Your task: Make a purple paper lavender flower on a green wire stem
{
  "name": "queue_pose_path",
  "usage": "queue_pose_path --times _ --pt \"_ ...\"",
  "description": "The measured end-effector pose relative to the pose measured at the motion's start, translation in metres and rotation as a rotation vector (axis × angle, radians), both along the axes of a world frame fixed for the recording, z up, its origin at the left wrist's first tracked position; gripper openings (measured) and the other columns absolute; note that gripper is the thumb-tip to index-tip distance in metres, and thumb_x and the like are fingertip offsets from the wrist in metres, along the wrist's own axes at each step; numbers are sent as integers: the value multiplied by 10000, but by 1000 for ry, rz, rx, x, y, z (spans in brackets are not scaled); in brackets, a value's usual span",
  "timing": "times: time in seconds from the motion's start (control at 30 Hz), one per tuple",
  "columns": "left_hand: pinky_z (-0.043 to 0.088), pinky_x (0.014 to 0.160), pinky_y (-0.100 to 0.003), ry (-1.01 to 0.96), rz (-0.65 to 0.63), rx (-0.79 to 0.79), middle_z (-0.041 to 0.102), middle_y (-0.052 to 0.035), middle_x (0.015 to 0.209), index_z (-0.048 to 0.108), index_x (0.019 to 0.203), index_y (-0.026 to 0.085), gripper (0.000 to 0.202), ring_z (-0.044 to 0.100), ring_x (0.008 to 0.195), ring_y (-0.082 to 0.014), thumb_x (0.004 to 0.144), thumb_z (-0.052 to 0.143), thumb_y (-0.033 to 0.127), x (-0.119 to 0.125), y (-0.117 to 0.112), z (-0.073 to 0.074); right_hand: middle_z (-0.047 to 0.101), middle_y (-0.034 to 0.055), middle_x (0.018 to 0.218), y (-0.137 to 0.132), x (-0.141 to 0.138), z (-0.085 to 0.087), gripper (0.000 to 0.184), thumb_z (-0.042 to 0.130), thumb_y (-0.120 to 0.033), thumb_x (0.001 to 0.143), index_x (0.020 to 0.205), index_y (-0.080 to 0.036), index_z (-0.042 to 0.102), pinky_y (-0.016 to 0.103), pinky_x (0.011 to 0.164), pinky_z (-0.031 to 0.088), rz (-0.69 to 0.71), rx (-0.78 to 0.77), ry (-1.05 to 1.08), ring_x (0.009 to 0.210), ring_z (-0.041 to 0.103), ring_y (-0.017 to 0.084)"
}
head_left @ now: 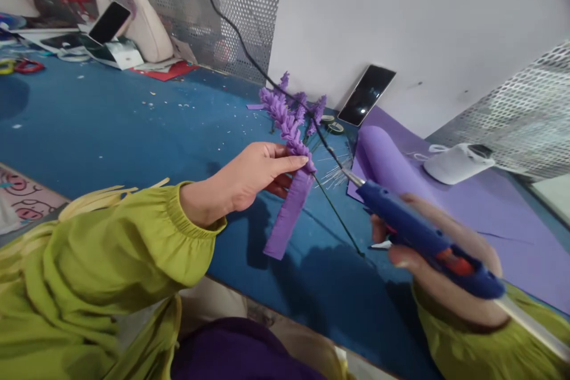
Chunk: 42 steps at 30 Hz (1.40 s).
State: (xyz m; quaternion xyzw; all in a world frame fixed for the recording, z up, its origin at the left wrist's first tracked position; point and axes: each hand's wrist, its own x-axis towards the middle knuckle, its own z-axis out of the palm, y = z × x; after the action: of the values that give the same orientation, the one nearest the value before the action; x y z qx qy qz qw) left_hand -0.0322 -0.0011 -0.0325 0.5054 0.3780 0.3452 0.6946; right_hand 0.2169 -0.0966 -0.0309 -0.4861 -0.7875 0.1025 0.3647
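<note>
Between the thumb and fingers of my left hand (260, 175) is a purple paper flower (285, 119) on a thin green stem (341, 214). A loose purple strip (289, 214) hangs from the lower end of its fringed petals. My right hand (449, 267) is wrapped round a blue hot glue gun (423, 237), with a white glue stick (529, 323) coming out of its back. The gun's metal nozzle (354, 178) points left toward the flower, a little apart from it. More purple flower heads (317, 114) lie behind the held one.
Thin wires (333, 175) lie on the blue table (133, 124) beside a roll of purple sheet (392, 160). One phone (367, 95) leans on the white board; a computer mouse (458, 163) rests at right. Scissors (29, 66) and papers are at far left. A black cord (240, 41) crosses the view.
</note>
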Motion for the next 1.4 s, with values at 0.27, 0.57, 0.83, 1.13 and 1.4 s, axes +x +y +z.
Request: queue_pose_path --times 0.27,0.57,0.83,1.13,1.4 --pt "455 608 -226 38 -38 35 698 -9 778 695 857 173 181 642 653 -116 834 673 351 2 -3 -2 617 39 851 -1 -7 1 377 607 -574 812 954 -230 548 258 571 463 149 111 -201 668 619 145" --pt "460 638 -224 85 -56 83 711 -16 837 702 871 159 156 627 698 -110 847 658 306 4 -8 2 575 22 794 -7 -15 -1 331 640 -537 808 905 -244 521 278 573 457 131 113 -226 638 580 152" --pt "446 605 -212 103 -74 103 719 -22 874 711 885 174 186 623 711 -111 837 664 347 3 -8 1 549 2 739 -7 -14 -1 308 666 -515 809 842 -244 523 278 544 404 99 129 -254 598 528 145" --pt "431 576 -217 111 -52 102 728 -28 887 715 889 186 201 643 718 -129 822 671 371 4 -7 1 511 -27 683 -14 -18 1 228 638 -414 866 832 -230 508 268 504 332 86 115 -362 516 460 113" --pt "441 581 -216 101 -75 91 718 -28 863 710 866 181 187 630 714 -123 821 676 360 3 -7 0 489 -17 681 -11 -16 2 290 656 -459 847 792 -224 494 251 497 337 64 184 -363 522 455 108"
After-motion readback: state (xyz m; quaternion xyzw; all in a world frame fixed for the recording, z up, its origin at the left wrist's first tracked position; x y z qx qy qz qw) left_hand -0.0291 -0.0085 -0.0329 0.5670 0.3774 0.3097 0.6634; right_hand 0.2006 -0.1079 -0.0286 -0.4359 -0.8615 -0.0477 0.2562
